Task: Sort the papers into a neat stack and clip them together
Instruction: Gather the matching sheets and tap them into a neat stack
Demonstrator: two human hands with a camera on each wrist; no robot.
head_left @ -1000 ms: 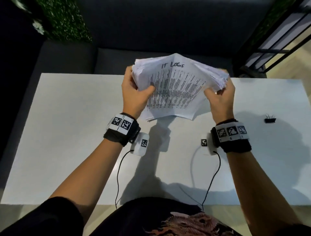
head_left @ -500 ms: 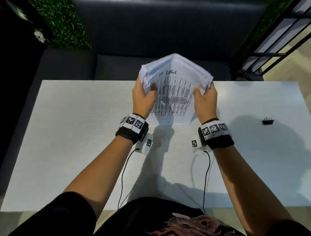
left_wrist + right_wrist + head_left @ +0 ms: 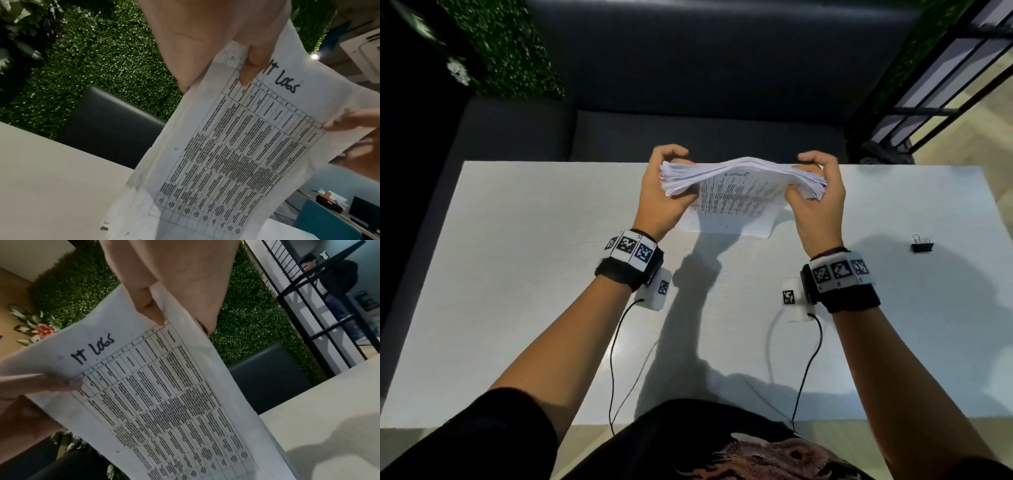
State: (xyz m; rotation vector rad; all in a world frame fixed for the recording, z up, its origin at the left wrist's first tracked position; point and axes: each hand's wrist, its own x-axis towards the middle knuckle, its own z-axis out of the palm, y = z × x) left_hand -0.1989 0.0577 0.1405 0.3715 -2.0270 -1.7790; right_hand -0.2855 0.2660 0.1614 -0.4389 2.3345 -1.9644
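A thick stack of white papers [image 3: 736, 192] stands on its lower edge on the white table [image 3: 517, 274], near the far side. Its front sheet [image 3: 236, 146] carries a printed table and the handwritten words "IT LOGS" [image 3: 92, 350]. My left hand [image 3: 664, 192] grips the stack's left edge, thumb on the front sheet. My right hand [image 3: 815, 192] grips the right edge the same way. The sheet edges at both sides are uneven. A black binder clip [image 3: 922, 244] lies on the table to the right, apart from both hands.
A dark sofa [image 3: 688, 85] runs along the table's far edge. Green hedge wall [image 3: 510, 51] at the back left, black metal railing [image 3: 945, 85] at the back right. A person [image 3: 333, 282] stands beyond the railing in the right wrist view.
Both hands have spread apart again and lowered the stack, whose top now tips toward me and looks flatter. The clip has not moved.
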